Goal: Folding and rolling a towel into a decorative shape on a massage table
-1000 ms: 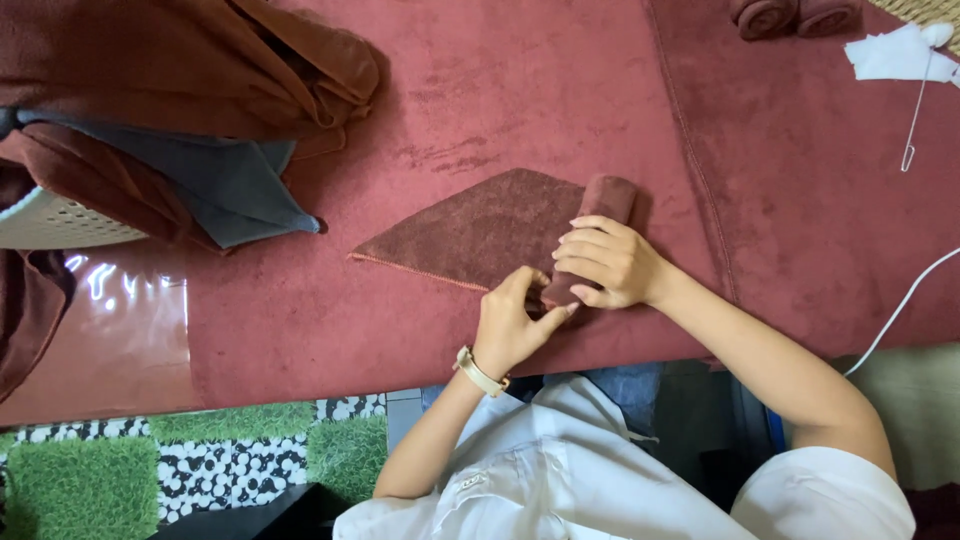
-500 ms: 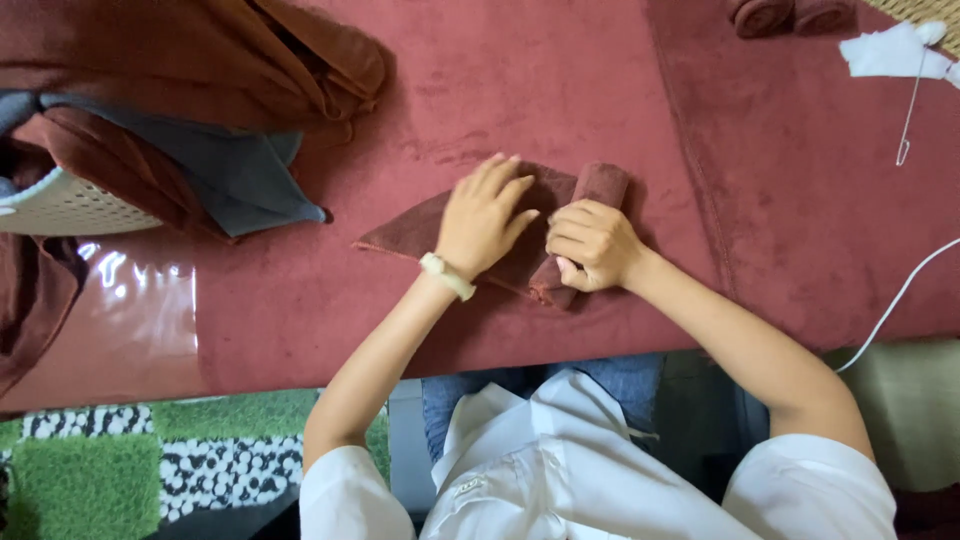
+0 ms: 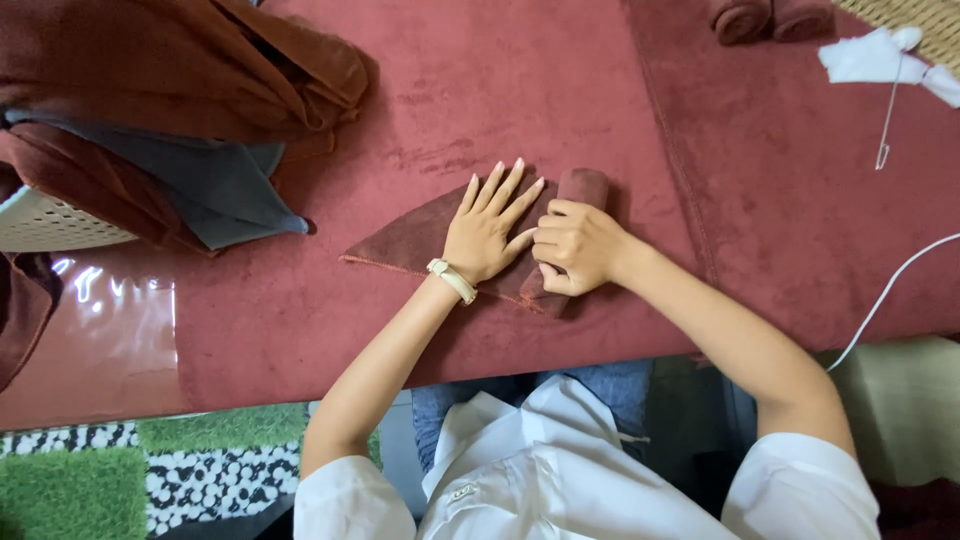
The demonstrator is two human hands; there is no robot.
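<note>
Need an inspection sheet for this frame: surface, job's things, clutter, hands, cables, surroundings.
Surface: table under a dark red cloth.
Job's things: brown towel, flat at the left, rolled at the right.
Clutter: pile of brown and grey cloths; white basket; two rolled towels; white rag.
Hands: left hand flat on towel; right hand grips the roll.
Cables: white cable at right edge.
Surroundings: green and pebble-pattern mat.
</note>
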